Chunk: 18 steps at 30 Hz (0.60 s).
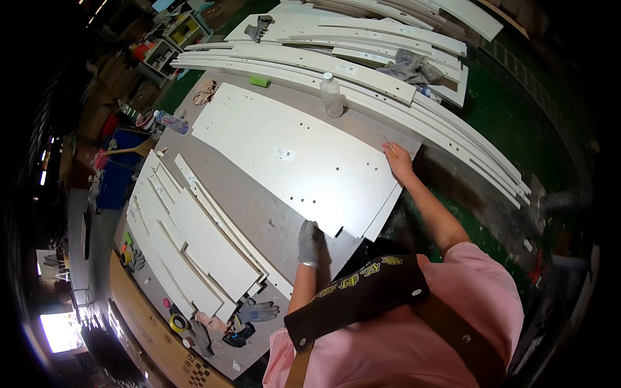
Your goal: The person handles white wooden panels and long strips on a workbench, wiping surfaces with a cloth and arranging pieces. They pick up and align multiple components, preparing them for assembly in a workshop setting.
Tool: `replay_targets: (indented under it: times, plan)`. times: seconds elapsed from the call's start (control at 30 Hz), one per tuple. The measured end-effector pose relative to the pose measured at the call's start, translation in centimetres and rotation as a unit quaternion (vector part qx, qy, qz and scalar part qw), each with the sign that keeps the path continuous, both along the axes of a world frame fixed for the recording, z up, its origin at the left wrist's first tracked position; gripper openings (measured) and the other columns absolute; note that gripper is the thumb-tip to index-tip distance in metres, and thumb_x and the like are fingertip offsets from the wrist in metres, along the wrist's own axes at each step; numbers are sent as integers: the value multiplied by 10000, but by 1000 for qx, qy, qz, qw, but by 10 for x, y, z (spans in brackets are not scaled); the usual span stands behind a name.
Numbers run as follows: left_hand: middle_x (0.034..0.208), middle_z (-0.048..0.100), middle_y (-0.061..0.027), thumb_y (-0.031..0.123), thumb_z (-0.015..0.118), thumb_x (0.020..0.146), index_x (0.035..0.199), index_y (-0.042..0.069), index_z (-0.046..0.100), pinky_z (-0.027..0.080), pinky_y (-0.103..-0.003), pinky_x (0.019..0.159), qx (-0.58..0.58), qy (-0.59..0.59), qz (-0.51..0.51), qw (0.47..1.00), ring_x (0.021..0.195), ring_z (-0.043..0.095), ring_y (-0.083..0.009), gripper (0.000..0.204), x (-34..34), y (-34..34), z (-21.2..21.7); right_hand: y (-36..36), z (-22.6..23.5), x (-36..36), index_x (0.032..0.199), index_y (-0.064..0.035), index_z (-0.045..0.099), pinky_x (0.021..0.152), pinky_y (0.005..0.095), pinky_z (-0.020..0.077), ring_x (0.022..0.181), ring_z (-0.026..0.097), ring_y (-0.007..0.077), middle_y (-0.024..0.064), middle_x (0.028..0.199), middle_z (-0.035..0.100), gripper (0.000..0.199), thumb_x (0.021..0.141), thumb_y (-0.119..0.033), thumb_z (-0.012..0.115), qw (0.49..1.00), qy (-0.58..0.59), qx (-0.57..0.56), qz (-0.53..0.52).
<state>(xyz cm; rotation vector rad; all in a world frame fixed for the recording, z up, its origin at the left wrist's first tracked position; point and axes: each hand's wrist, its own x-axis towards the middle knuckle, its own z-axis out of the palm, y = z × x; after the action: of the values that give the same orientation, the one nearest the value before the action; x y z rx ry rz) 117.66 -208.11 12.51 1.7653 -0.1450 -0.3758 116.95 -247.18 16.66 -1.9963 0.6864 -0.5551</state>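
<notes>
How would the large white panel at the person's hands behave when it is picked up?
The large white panel is probably stiff, looking flat and board-like. Being so broad, it may feel heavy. Its face looks smooth and shiny, so it may be slippery.

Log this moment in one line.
Left hand: gloved, at near edge of white panel | Right hand: bare, holding pencil-like tool | Clear bottle: upright beyond panel
</notes>
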Motion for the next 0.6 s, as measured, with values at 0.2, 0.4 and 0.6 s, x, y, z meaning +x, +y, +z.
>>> replay_targets:
  times: [0.2, 0.4, 0.6]
  plan:
    - [1189, 542, -100, 125, 548, 951, 1273, -39, 440, 484, -309, 981, -295, 208, 255, 897, 1077, 563, -180, 378, 3, -74, 17, -34, -38, 17, 1102, -63, 676, 844, 412, 507, 958, 656, 350, 180, 1005, 692, 310, 956, -293, 528, 998, 19, -28, 56]
    - [1138, 587, -89, 175, 613, 949, 1201, -41, 510, 504, -245, 942, -295, 222, 297, 881, 1046, 595, -146, 348, -1, -62, -20, 3, -18, 24, 997, -57, 673, 795, 498, 503, 894, 638, 401, 190, 946, 682, 295, 950, -279, 484, 977, 167, -130, 34]
    - [1096, 606, -123, 136, 644, 902, 1231, -66, 479, 513, -248, 811, -166, 85, 306, 934, 956, 580, -133, 421, -17, -85, 31, 42, -18, -15, 790, -45, 625, 683, 540, 501, 743, 633, 425, 221, 809, 655, 204, 889, -167, 496, 966, 170, -168, 96]
